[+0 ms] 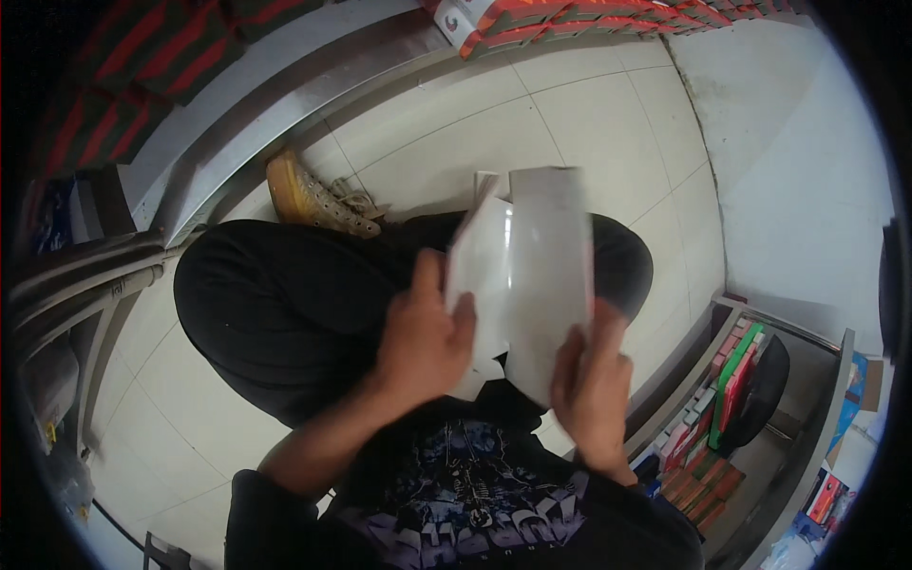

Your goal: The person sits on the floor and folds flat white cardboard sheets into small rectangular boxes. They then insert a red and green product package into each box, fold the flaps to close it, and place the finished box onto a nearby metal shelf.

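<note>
"While you hold that pale card piece [549, 275], how do your hands stand?"

"My left hand [423, 332] grips its left panel, thumb on the face; my right hand [594, 389] grips the right panel, slightly lower. The piece is between them, above my black trousers [275, 304]."

"How to handle it well?"

"I think both hands should press equally, with relaxed thumbs, so what looks like the middle fold stays straight and no panel becomes dented."

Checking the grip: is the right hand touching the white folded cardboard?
Touching: the head view shows the right hand gripping the white folded cardboard at its lower right edge.
</note>
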